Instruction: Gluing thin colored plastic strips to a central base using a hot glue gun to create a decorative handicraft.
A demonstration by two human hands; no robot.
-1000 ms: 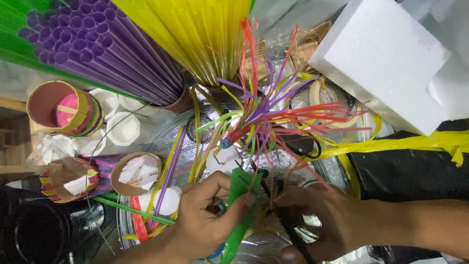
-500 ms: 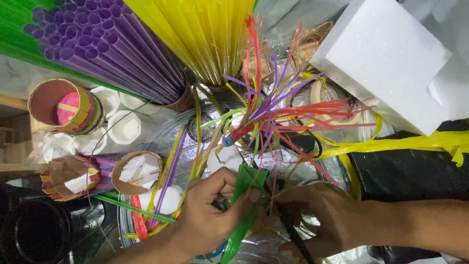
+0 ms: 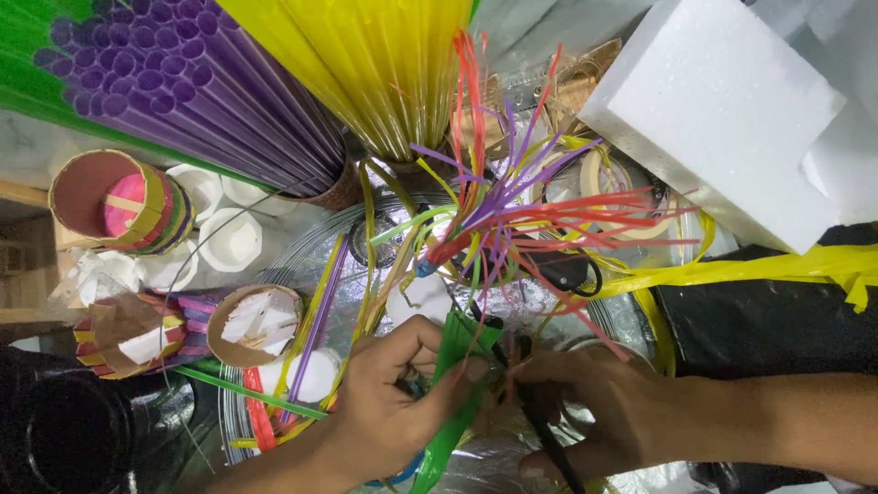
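Head view: left hand [image 3: 389, 402] pinching green strip [image 3: 455, 384], now drawn further up beside splayed strip bundle [image 3: 512, 220]; right hand [image 3: 594, 412] curled, gripping dark tool [image 3: 540, 430].

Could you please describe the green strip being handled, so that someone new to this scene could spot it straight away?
Start at the white foam block at upper right and drop to the two hands at the bottom. The green strip runs between the left hand and right hand. It is flat, broad and folded, unlike the thin split straws fanned above it.
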